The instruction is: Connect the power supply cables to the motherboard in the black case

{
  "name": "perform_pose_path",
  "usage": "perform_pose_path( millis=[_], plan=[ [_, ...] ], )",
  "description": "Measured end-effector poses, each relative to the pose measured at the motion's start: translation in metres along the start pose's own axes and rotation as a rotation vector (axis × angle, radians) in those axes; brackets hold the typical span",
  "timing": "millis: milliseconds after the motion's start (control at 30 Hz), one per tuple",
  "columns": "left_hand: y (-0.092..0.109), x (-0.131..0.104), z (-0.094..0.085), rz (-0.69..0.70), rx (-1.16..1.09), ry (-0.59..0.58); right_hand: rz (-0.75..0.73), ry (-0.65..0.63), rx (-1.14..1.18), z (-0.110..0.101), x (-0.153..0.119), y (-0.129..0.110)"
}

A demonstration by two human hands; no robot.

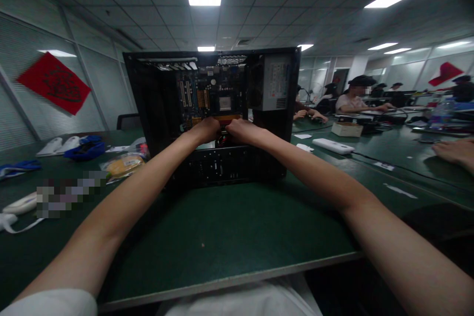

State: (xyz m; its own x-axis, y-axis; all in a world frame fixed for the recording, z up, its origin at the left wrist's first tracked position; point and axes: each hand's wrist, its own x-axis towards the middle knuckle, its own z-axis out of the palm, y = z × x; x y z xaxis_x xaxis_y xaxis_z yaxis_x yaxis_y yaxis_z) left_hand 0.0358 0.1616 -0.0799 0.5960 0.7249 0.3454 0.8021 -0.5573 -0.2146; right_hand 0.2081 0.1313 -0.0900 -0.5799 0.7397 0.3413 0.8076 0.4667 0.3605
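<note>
Office: shared room w/ lit ceiling panels; 1 red diamond-shaped sheet on the glass wall at left
Green table: 1 long top, pale front edge twd the wearer
PC case: 1, standing on the table dead ahead; open side faces the wearer; longer side looks to run left-right, roughly square across both forearms
Inside the case: 1 motherboard on the back wall, 1 silver square on it, 1 PSU upper right
Wires: small reddish bunch low in the case, btwn the 2 hands & a bit below them; can't count strands or get a long axis; abt equally near each hand, so no clear winner
L hand: reaches in from the left; fingers curled in, tips hidden; can't tell if it's got hold of anything
R hand: mirrors it from the right, just beside L; also curled, grip hidden, so can't tell either
Left of case: 2 blue cloth items, 1 clear bag w/ something yellow in it
Right of case: 1 white power strip, 1 small box; beyond, 1 co-worker in a dark cap plus others, too blurry to count; 1 other person's hand at far right edge
</note>
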Motion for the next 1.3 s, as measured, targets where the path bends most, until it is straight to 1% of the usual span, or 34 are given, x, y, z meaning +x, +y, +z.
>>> perform_pose_path(
  millis=[167, 300, 600, 833, 1033, 1200, 1300],
  plan=[
    [-0.001, 0.002, 0.003, -0.008, 0.012, 0.024, 0.002, 0.012, 0.004, 0.004, 0.003, 0.002],
    [-0.003, 0.005, 0.005, 0.015, 0.023, 0.039, -0.007, 0.031, -0.006, 0.006, 0.004, 0.003],
    [0.007, 0.006, 0.007, -0.044, 0.023, 0.051, -0.002, 0.010, 0.020, -0.001, -0.001, -0.001],
    [0.006, -0.002, -0.001, -0.033, 0.017, 0.037, 0.014, 0.000, 0.023, 0.001, 0.001, 0.000],
    [0.006, -0.002, -0.002, 0.050, 0.026, 0.034, 0.004, 0.012, 0.038, 0.001, 0.000, 0.000],
    [0.005, -0.001, 0.000, -0.028, 0.055, 0.027, 0.011, 0.006, 0.022, 0.002, 0.001, 0.000],
    [0.005, 0.000, 0.001, -0.049, 0.042, 0.025, 0.015, 0.000, 0.024, 0.002, 0.002, 0.000]
  ],
)
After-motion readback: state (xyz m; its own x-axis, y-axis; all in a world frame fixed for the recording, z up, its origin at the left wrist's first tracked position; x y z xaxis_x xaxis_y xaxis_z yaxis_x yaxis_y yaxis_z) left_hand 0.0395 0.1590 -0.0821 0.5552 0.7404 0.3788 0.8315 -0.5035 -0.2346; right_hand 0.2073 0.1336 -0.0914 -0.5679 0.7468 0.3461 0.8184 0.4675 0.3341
